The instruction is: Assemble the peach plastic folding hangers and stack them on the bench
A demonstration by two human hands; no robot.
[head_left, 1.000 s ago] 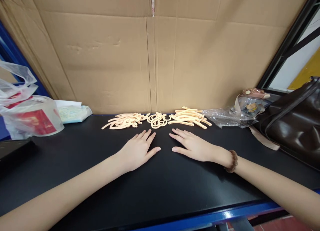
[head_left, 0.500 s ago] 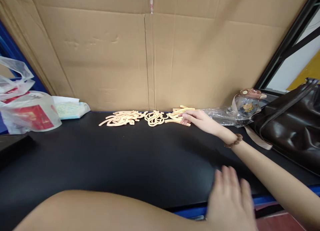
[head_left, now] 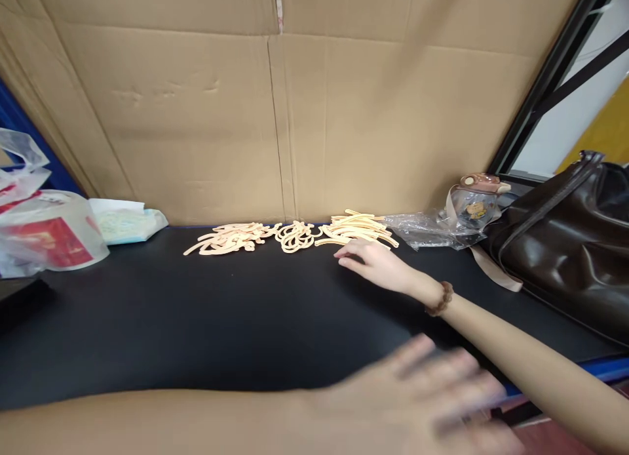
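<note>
Hovering at the near edge of the straight strips [head_left: 356, 229], the R hand [head_left: 376, 266] is palm-down, thumb apart from fingers, w/ nothing seen betw. the tips; whether it touches the heap can't be told. L hand [head_left: 413, 402], at the near side, is blurred: fingers spread, nothing held, forearm lying across the view in front of the desk [head_left: 196, 324].

Position: pale-orange pcs. lie at the back of the desk, nr. the cardboard [head_left: 196, 114], in 3 heaps: bent strips [head_left: 230, 237] at L, looped strips [head_left: 297, 237] in ctr., straight strips at R, many crossing. A clear wrapper [head_left: 413, 232] lies just beside the R heap; bottle [head_left: 476, 207] & brown bag [head_left: 565, 245] farther R.

Technique (judgement): thin pcs. suit a low, flat approach. Best pinch 1 free end at the heap's near edge, thumb vs. index, & lift slowly, since crossed strips would prob. drag neighbours. Ctr. & R heaps almost meet, so sideways sweeps risk mixing them. Fingertips best kept off the wrapper; L arm best kept low, else it'd block view & reach.
</note>
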